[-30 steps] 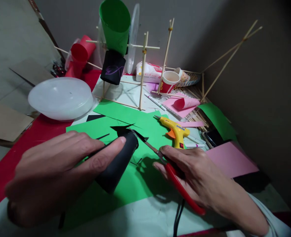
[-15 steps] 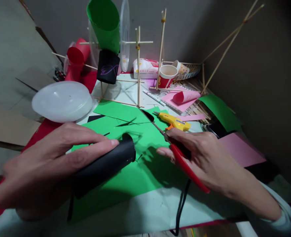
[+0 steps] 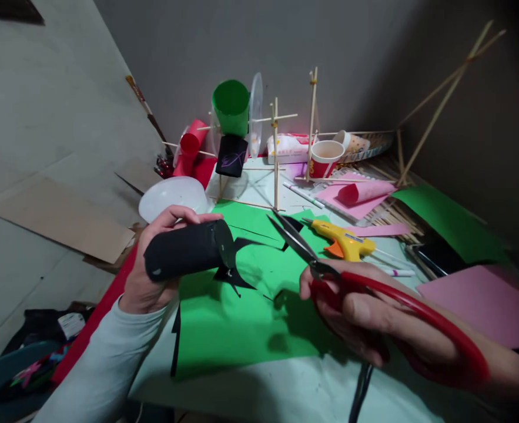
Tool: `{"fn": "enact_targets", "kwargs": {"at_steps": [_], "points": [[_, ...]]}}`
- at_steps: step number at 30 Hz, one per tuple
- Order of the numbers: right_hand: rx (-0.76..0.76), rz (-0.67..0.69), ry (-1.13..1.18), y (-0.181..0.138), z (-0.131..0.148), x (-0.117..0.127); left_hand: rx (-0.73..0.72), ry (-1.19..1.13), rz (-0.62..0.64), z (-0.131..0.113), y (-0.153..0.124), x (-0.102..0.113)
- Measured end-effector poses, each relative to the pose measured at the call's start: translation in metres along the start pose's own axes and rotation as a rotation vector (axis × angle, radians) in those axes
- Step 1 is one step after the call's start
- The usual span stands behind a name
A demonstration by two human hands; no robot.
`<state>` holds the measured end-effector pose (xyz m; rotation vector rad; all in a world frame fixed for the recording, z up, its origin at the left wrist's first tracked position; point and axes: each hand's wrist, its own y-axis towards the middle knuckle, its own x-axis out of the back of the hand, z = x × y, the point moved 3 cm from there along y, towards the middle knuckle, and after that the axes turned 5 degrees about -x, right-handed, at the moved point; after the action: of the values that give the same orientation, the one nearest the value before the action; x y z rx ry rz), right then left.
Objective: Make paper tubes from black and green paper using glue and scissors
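Observation:
My left hand (image 3: pixel 136 288) is wrapped round a black paper tube (image 3: pixel 184 251), lifted over the left part of a green paper sheet (image 3: pixel 250 335). The tube lies nearly level, its capped end towards the middle. My right hand (image 3: pixel 387 317) grips red-handled scissors (image 3: pixel 295 239), fingers through the loops. The blades point away to the upper left, slightly parted, and stay clear of the tube. Between the hands, black paper offcuts (image 3: pixel 238 277) lie on the green sheet.
A yellow glue gun (image 3: pixel 345 241) lies beyond the scissors. Behind stands a stick frame (image 3: pixel 275 170) carrying a green paper cup (image 3: pixel 231 108) and a black one (image 3: pixel 231 156). A white plastic lid (image 3: pixel 173 194) is at left, a red paper cup (image 3: pixel 325 160) at the back right.
My left hand has turned over, so its palm side now cradles the tube from below and behind. My right hand has rotated the scissors, showing both blades. The view has swung left.

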<state>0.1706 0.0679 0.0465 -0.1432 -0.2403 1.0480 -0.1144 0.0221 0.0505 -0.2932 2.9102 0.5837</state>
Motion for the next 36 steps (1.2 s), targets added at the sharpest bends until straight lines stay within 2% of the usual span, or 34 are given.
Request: {"fn": "enact_targets", "kwargs": {"at_steps": [3,5,8,10,12,16,19,22,24,27,31,36], "points": [[-0.037,0.105,0.05,0.003,0.0,-0.008,0.043,-0.034,0.007,0.002,0.0,-0.002],[-0.106,0.117,0.053,0.006,-0.001,-0.013,0.056,-0.054,0.022,0.0,0.0,-0.005],[-0.14,-0.045,-0.186,0.009,-0.007,-0.015,0.085,-0.1,0.025,-0.001,0.0,-0.008],[-0.068,-0.21,-0.438,0.01,-0.009,-0.015,0.139,-0.143,0.006,0.0,-0.001,-0.008],[-0.016,-0.294,-0.568,0.012,-0.01,-0.015,0.212,-0.188,-0.031,0.003,-0.002,-0.007],[-0.114,-0.2,-0.451,0.017,-0.004,-0.013,0.292,-0.332,-0.061,0.007,-0.004,-0.012],[-0.188,-0.206,-0.376,0.019,0.003,-0.009,0.377,-0.375,-0.147,0.006,-0.005,-0.017],[-0.255,-0.18,-0.505,0.017,0.003,-0.01,0.451,-0.368,-0.26,0.004,-0.006,-0.021],[-0.275,-0.162,-0.621,0.015,0.001,-0.012,0.461,-0.399,-0.272,0.003,-0.006,-0.024],[-0.233,-0.203,-0.688,0.011,0.003,-0.011,0.483,-0.455,-0.31,0.004,-0.008,-0.025],[-0.148,-0.285,-0.699,0.008,0.011,-0.005,0.511,-0.475,-0.418,0.004,-0.011,-0.025],[-0.186,-0.346,-0.703,0.01,0.009,0.003,0.438,-0.484,-0.483,0.002,-0.01,-0.027]]}}
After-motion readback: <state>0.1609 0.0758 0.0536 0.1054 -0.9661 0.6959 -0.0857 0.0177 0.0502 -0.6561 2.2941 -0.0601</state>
